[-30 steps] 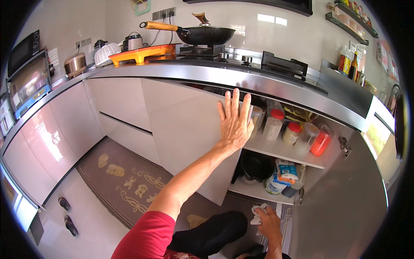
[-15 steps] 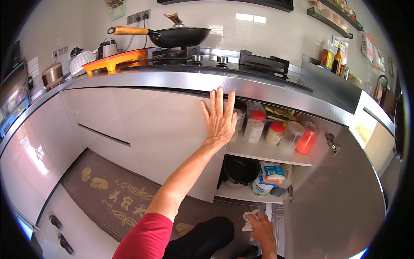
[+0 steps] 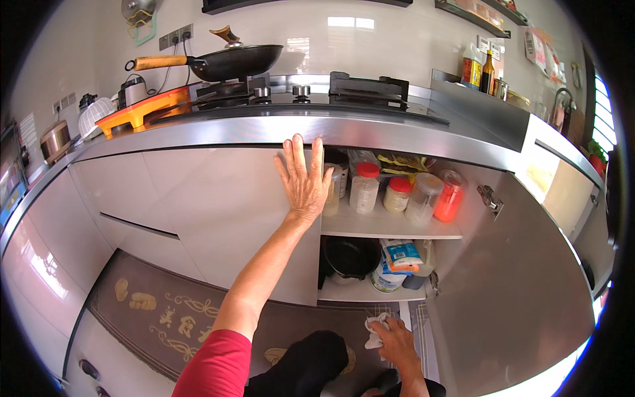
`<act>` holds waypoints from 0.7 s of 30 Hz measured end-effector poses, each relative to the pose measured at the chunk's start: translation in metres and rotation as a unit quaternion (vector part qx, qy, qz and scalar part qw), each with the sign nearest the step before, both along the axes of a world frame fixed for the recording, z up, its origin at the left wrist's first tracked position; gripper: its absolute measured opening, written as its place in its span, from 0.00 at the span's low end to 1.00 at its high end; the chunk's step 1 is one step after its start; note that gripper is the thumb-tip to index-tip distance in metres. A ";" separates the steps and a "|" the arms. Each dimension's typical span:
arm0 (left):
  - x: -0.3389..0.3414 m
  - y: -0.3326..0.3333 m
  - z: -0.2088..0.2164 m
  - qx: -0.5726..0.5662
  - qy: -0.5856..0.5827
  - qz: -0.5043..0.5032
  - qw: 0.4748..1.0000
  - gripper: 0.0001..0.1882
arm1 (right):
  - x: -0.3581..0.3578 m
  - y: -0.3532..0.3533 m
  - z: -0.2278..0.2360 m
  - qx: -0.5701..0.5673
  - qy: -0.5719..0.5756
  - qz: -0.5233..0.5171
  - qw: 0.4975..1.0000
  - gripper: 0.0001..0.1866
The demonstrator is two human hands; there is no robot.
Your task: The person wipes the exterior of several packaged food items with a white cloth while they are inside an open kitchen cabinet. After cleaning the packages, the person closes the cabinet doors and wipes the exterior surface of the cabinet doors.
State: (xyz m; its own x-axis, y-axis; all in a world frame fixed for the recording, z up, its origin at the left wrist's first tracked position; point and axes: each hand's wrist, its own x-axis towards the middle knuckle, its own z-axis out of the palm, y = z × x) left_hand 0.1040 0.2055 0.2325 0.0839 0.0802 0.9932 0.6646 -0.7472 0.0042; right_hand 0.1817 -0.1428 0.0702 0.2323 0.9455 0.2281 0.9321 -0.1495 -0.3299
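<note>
My left hand (image 3: 305,188) is spread with its palm flat on the pale left cabinet door (image 3: 228,212), just under the steel counter edge. Its fingers point up and grip nothing. Low on the right, my right hand (image 3: 397,341) is closed around a crumpled white cloth (image 3: 375,331). The right cabinet door (image 3: 509,284) stands wide. On the upper shelf (image 3: 390,225) are several jars, among them a red-lidded jar (image 3: 364,188) and a red container (image 3: 450,197). Below sit a black pot (image 3: 350,257) and a blue-and-white packet (image 3: 402,254).
A black wok (image 3: 235,63) with a wooden handle rests on the gas hob (image 3: 297,109). Left of it is an orange stand (image 3: 142,111). Bottles (image 3: 487,73) stand at the back right. A patterned brown mat (image 3: 152,311) covers the floor by my knee.
The left cabinet door has swung inward from slightly ajar to flush, with my left hand against it. My right hand keeps the cloth. The view has turned a little to the right.
</note>
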 end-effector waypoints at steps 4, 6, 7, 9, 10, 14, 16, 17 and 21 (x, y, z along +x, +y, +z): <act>-0.018 -0.028 0.003 -0.053 0.020 -0.052 0.997 0.45 | 0.001 0.004 -0.003 0.015 0.014 -0.003 1.000 0.35; -0.027 -0.052 -0.013 -0.092 0.032 -0.161 0.982 0.45 | 0.004 0.007 -0.001 0.037 0.063 -0.012 0.997 0.37; -0.028 -0.077 -0.027 -0.159 0.055 -0.283 0.944 0.45 | 0.007 0.007 -0.001 0.049 0.101 -0.022 0.993 0.38; -0.030 -0.130 -0.055 -0.284 0.133 -0.433 0.845 0.49 | 0.009 0.007 0.004 0.112 0.176 -0.042 0.977 0.40; -0.033 -0.156 -0.068 -0.344 0.177 -0.463 0.797 0.52 | 0.006 0.009 0.009 0.162 0.211 -0.051 0.963 0.40; -0.022 -0.214 -0.153 -0.565 0.183 -0.588 0.549 0.52 | 0.000 0.026 -0.002 0.278 0.210 -0.031 0.937 0.41; -0.010 -0.235 -0.171 -0.723 -0.073 -0.593 0.348 0.40 | -0.012 0.019 -0.005 0.227 0.179 -0.024 0.957 0.43; -0.008 -0.244 -0.163 -0.747 -0.156 -0.575 0.295 0.34 | -0.017 0.011 -0.004 0.217 0.195 -0.018 0.956 0.44; -0.001 -0.213 -0.204 -0.771 -0.152 -0.580 0.214 0.18 | -0.031 -0.050 0.052 0.271 0.166 -0.080 0.945 0.39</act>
State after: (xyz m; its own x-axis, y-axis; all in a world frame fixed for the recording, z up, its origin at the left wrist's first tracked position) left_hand 0.1025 -0.0073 0.0288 0.8867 0.4319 -0.1651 -0.1705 0.6374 0.7514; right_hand 0.1507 -0.1928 0.1225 0.5065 0.6577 0.5576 0.7430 -0.0048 -0.6693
